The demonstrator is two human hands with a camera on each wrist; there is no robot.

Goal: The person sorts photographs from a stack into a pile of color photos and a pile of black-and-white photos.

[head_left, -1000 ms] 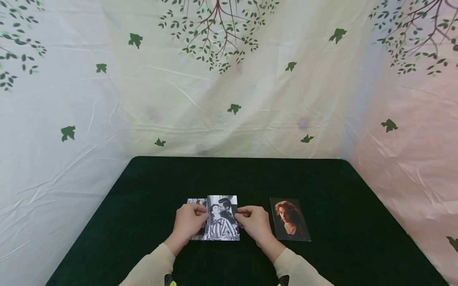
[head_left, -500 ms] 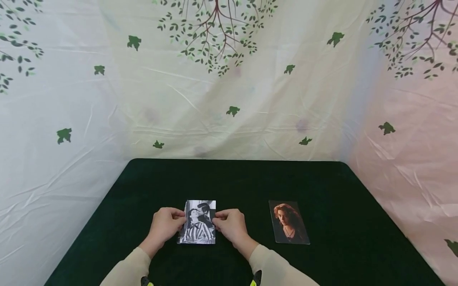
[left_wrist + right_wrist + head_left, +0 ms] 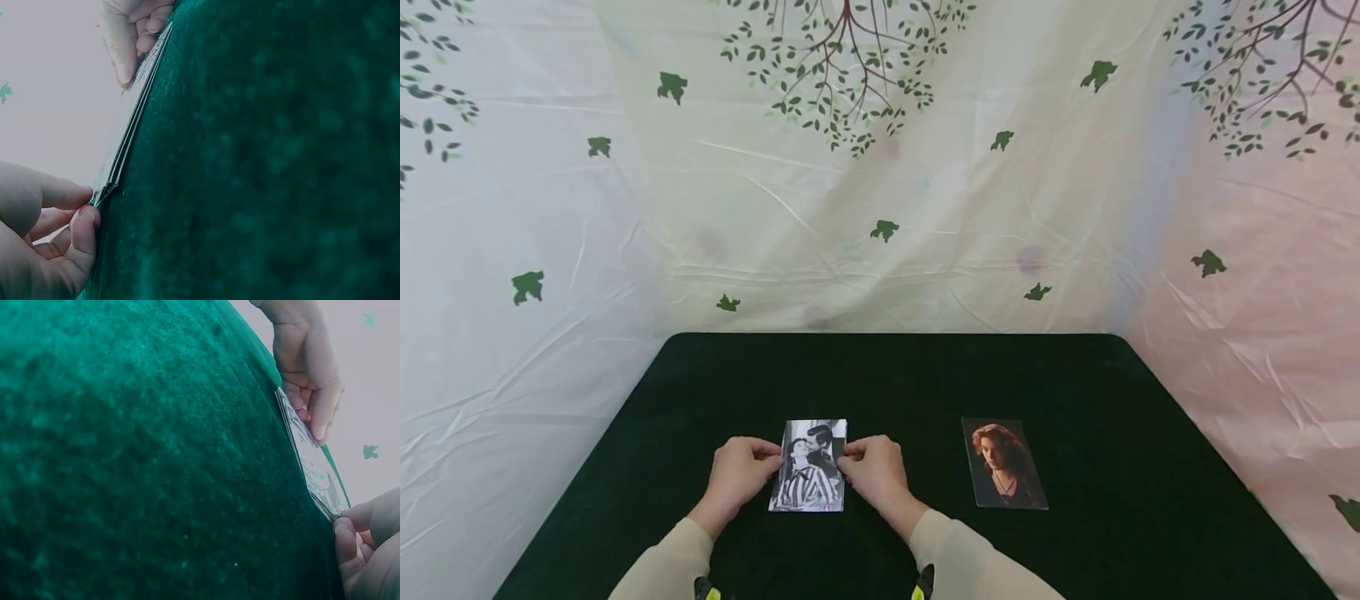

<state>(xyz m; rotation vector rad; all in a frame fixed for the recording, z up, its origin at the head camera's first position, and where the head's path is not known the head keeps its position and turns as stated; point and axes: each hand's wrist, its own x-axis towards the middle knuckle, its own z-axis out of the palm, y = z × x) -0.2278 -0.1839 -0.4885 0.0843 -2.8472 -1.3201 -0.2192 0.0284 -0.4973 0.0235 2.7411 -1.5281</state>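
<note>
A black-and-white photo card of a couple lies on top of a small stack on the table. Several thin card edges show one above another in the left wrist view, nearly lined up. My left hand pinches the stack's left edge between thumb and fingers. On the opposite side, my right hand pinches the right edge. The cards under the top one are hidden from the head view. Apart from the stack, to the right, lies a dark photo card with a red-haired person's portrait.
A dark green velvety cloth covers the table. Behind and along both sides hangs a pale fabric backdrop printed with leafy branches and green bird shapes. The table's far edge meets the backdrop.
Both hands have moved left with the black-and-white photo card. It now covers the card that showed beneath it on the left. The portrait card has stayed put.
</note>
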